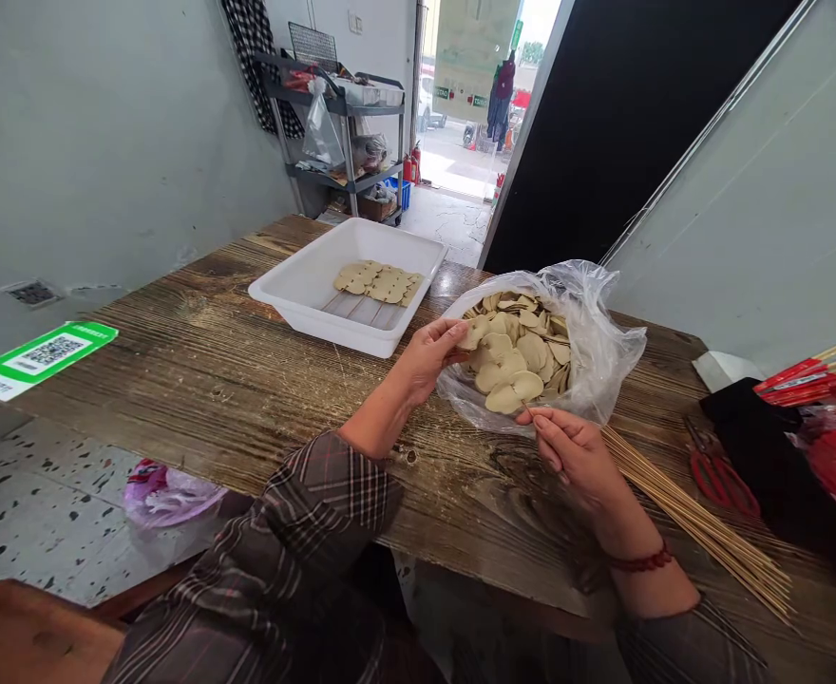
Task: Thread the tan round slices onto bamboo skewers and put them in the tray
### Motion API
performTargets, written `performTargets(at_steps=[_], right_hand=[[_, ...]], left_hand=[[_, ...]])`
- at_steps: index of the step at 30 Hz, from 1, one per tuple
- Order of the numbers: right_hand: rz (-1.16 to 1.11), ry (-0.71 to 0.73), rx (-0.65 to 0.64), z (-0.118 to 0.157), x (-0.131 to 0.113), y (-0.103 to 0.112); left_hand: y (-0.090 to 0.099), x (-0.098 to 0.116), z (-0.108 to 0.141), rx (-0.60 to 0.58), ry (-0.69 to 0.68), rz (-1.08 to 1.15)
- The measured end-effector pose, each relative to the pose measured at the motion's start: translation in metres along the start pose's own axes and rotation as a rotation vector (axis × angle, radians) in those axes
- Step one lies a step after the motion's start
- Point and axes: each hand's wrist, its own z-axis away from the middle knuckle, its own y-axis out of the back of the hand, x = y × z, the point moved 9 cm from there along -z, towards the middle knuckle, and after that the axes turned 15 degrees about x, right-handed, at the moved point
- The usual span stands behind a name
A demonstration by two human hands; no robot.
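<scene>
My right hand [576,446] pinches the end of a thin bamboo skewer [527,408] at the near side of the bag. A row of flat, round beige slices [509,389] runs from that skewer up toward my left hand [428,353]. My left thumb and fingers are closed on the slice at the far end of the row. Behind and below the row, many loose slices [557,328] fill an open clear plastic bag [607,356]. More skewers [703,522] lie in a bundle to the right of my right hand. Most of the held skewer is hidden by the slices.
A white plastic tray [304,318] at the table's back holds several skewered slices [382,282]. Red-handled scissors [723,480], a black cloth-like item [752,446] and red packets [792,382] are at the right. A green QR-code card [40,359] lies at the left edge.
</scene>
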Motion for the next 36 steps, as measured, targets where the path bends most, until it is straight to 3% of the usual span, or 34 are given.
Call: performTargets(at_steps=[4, 20, 24, 29, 36], right_hand=[[-0.066, -0.043, -0.006, -0.001, 0.001, -0.001], [-0.114, -0.058, -0.04, 0.001, 0.001, -0.007], [-0.132, -0.043, -0.04, 0.001, 0.001, -0.007], [-0.127, -0.035, -0.05, 0.003, 0.002, -0.008], [-0.055, -0.007, -0.064, 0.003, 0.005, -0.012]], left_hand=[[-0.006, -0.002, 0.004, -0.052, 0.028, 0.017], [-0.003, -0.002, 0.005, 0.002, 0.056, 0.052], [-0.006, -0.001, 0.006, -0.054, 0.068, 0.117], [-0.003, -0.006, 0.003, -0.032, 0.145, 0.269], [-0.02, -0.004, 0.016, -0.121, 0.149, 0.272]])
